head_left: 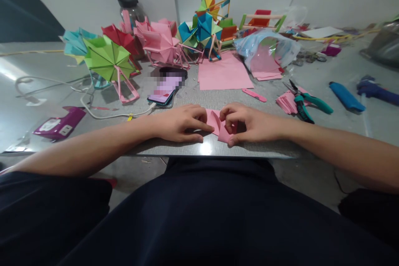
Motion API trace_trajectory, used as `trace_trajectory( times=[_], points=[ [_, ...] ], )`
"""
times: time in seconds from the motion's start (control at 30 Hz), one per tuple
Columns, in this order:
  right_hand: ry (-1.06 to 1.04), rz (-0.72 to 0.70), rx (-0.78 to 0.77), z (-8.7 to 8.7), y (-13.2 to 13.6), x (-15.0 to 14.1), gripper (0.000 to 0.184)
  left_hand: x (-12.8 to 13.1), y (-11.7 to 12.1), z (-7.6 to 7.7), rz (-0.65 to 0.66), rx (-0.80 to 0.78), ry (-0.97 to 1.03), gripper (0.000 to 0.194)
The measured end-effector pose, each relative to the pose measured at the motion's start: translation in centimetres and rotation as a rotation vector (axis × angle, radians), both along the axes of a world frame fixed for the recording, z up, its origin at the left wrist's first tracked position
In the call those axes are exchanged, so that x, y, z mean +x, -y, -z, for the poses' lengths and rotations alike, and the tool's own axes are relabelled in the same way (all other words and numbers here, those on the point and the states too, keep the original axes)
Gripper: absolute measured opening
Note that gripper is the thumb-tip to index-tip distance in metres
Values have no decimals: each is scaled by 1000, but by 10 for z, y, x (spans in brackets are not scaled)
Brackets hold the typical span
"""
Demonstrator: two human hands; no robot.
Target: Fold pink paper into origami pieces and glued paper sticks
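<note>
A small folded piece of pink paper [223, 136] lies near the table's front edge, between my two hands. My left hand [187, 124] rests palm down on its left side, with the index fingertip on the paper and the thumb apart on the tabletop. From the right, my right hand [246, 124] pinches the paper, thumb at its lower corner and curled fingers above. One flap stands up between the hands. Beyond them lies a large pink paper sheet [222, 72], with a pink cutter [254, 94] by its near right corner.
A phone [166, 88] with a charging cable lies at centre left, near a purple device [60, 124]. Folded paper wheels [109, 58] stand along the back. Pliers [302, 104], pink strips [286, 103], a blue case [346, 96] and a glue gun [378, 91] lie right.
</note>
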State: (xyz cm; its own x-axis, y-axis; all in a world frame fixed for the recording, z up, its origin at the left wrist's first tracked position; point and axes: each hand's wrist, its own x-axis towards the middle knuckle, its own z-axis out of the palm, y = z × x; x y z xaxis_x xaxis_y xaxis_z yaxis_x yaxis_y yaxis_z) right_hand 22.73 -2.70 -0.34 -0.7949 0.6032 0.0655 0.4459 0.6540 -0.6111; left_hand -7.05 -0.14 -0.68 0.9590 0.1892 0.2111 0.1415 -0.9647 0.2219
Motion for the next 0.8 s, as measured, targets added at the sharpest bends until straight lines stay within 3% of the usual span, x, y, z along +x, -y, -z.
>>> trace_trajectory(
  times=[0.33,0.5,0.67,0.8],
  points=[
    [41,-6,45,-3,1,4,25,5,-2,3,3,8,80,28],
    [25,-131,6,-8,2,8,19,9,14,-5,22,32,32,22],
    [-31,-302,-75,-6,6,5,16,10,47,-7,66,274,-1,26],
    [-59,-355,-90,-8,11,2,12,8,62,-3,-96,453,40,18]
  ],
)
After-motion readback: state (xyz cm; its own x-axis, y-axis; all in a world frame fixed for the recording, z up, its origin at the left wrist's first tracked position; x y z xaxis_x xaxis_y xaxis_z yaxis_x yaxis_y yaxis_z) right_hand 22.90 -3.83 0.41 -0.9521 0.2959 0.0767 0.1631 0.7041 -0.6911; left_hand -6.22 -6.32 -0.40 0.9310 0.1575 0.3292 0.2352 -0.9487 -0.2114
